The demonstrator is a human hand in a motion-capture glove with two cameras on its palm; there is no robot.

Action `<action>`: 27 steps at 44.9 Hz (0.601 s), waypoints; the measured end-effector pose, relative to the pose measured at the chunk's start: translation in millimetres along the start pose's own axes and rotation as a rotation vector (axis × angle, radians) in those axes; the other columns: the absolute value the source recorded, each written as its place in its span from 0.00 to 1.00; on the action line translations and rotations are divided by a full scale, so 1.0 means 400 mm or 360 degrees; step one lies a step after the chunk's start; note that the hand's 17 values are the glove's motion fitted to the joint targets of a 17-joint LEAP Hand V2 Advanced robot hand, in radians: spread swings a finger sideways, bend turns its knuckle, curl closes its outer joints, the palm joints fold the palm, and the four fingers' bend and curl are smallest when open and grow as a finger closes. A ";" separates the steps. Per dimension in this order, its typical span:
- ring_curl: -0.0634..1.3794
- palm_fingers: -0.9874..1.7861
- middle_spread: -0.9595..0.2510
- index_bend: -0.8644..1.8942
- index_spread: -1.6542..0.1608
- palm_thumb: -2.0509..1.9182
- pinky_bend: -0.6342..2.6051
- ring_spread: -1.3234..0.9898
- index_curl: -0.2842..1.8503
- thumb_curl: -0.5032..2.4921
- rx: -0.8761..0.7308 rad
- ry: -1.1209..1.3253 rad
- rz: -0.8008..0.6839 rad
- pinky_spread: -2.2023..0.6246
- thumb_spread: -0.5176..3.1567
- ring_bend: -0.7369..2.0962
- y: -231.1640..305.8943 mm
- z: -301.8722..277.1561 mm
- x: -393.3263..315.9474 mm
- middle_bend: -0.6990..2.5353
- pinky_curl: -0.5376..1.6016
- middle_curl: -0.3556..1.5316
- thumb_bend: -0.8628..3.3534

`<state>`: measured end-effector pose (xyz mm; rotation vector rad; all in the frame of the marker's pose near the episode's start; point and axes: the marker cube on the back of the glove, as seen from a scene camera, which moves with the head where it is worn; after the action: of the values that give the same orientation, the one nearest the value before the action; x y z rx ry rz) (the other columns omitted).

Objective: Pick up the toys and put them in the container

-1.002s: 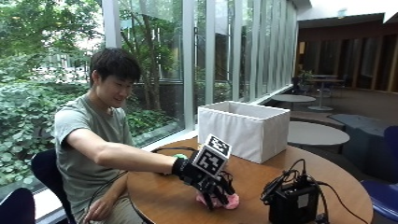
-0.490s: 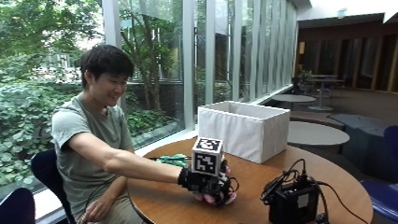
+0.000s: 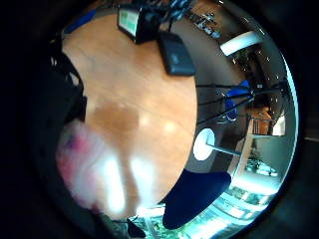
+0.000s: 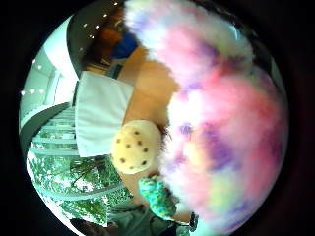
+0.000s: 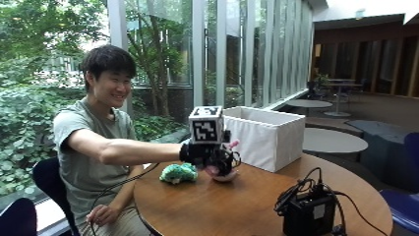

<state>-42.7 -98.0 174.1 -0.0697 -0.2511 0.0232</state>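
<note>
My gloved right hand (image 5: pixel 201 153) grips a fluffy pink toy (image 5: pixel 230 144) and holds it above the round wooden table (image 5: pixel 235 206), just in front of the white fabric container (image 5: pixel 272 135). Pink, purple and white fur of that toy (image 4: pixel 221 128) fills most of the thumb side palm view, and the toy (image 3: pixel 79 164) also shows at the palm in the little finger side view. A green toy (image 5: pixel 178 173) lies on the table below my forearm. A yellow spotted toy (image 4: pixel 136 146) sits beside it, close to the container (image 4: pixel 101 115).
A black device with cables (image 5: pixel 308 211) stands near the table's front right. A flat black box (image 3: pixel 175 55) lies beside it. A blue chair (image 3: pixel 194 196) sits past the table's edge. The person's bare hand rests below the table.
My hand has risen from the tabletop with the pink toy in its grip and now hangs higher, nearer the white container.
</note>
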 end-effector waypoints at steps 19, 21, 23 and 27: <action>0.47 0.66 0.60 0.71 0.74 0.67 0.49 0.40 0.51 0.46 0.0180 0.0011 -0.0163 0.66 0.28 0.64 -0.015 -0.373 -0.217 0.54 0.51 0.58 0.24; 0.48 0.65 0.60 0.71 0.75 0.67 0.49 0.40 0.52 0.46 0.0203 -0.0035 -0.0199 0.66 0.28 0.64 -0.020 -0.402 -0.255 0.55 0.51 0.58 0.24; 0.49 0.65 0.60 0.71 0.75 0.67 0.50 0.40 0.52 0.47 0.0211 -0.0139 -0.0234 0.66 0.27 0.64 -0.025 -0.432 -0.292 0.55 0.52 0.59 0.24; 0.50 0.64 0.61 0.72 0.75 0.67 0.50 0.40 0.53 0.48 0.0221 -0.0225 -0.0287 0.66 0.26 0.65 -0.036 -0.468 -0.389 0.55 0.52 0.60 0.24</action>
<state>-146.3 -129.5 -44.3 0.0930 -0.3954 -0.1344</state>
